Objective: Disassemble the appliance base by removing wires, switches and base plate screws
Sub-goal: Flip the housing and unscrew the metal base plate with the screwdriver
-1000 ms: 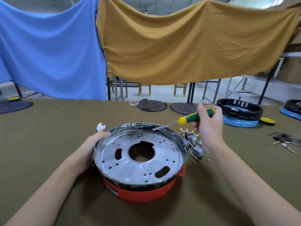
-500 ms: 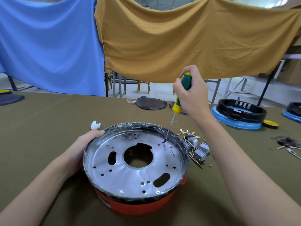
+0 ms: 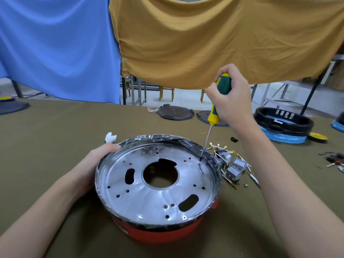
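The round red appliance base with its silver perforated base plate [image 3: 158, 185] is steadied at the left rim by the left hand [image 3: 96, 161]. The green-and-yellow screwdriver [image 3: 216, 108], clasped by the right hand [image 3: 230, 101], is set on a screw at the plate's right edge [image 3: 199, 162]. If it is tilted, the tip may slip and damage the screw head.

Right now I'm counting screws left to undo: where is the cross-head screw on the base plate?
Near edge of the silver base plate, right of centre: the cross-head screw sits below the oblong slot.
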{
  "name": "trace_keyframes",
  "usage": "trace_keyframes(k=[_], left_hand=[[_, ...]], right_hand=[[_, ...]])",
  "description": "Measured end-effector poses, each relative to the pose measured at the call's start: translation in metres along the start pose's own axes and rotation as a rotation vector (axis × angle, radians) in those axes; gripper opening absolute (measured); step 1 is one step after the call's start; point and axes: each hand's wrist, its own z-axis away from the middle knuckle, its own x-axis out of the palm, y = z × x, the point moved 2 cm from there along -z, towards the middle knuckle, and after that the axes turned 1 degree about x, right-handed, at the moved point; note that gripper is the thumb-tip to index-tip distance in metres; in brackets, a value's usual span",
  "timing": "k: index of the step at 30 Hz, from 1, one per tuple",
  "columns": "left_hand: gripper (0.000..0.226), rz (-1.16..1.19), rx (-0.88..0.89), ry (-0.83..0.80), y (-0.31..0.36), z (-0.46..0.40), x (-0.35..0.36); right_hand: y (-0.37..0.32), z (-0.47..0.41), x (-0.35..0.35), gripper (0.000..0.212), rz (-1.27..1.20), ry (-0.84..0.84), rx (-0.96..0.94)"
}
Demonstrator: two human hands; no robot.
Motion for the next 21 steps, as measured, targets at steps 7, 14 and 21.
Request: trace_keyframes(k=[7,14,21], left_hand=[[0.049,-0.007,0.019,0.005,0.0019,0.0013,0.004],[0.039,-0.026,0.019,-0.002,0.0044,0.0005,0.0022],[0.026,0.025,-0.003,-0.194,0.0042,0.0048,0.0005]], right_hand=[[0.001,0.0019,0.0049,0.011,-0.002,-0.015,0.025],[-0.0033,0.0028,0.0054,0.011,0.015,-0.02,0.018],[-0.0004,0.0028,0.0035,0.012,0.014,-0.022,0.029]])
